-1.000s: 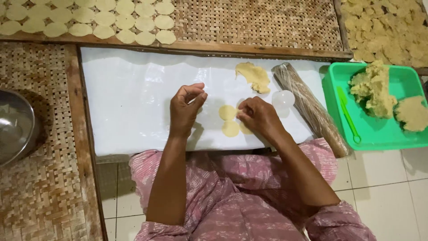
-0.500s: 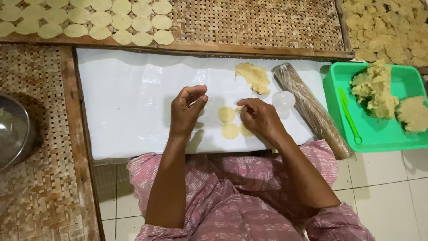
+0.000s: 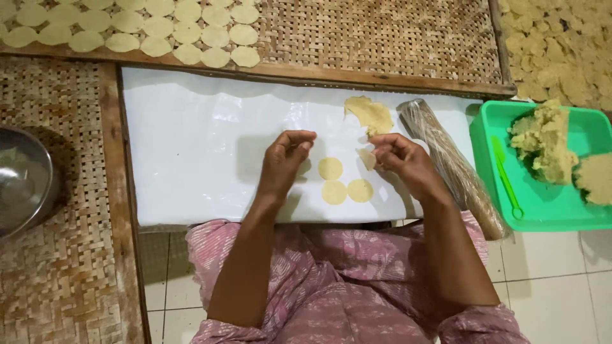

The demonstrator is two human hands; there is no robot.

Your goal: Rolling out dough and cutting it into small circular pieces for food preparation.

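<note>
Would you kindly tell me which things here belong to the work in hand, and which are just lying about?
In use:
- right hand pinching a small pale dough piece
- left hand, fingers curled
- three round cut dough discs
- white plastic sheet

Lying about:
- wrapped rolling pin
- green plastic tray with dough lumps
- steel bowl
- woven bamboo tray

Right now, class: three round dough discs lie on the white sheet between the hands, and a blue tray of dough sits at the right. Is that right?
Not quite. The tray is green, not blue, as the head view shows. Three round dough discs do lie on the white sheet between the hands.
</note>
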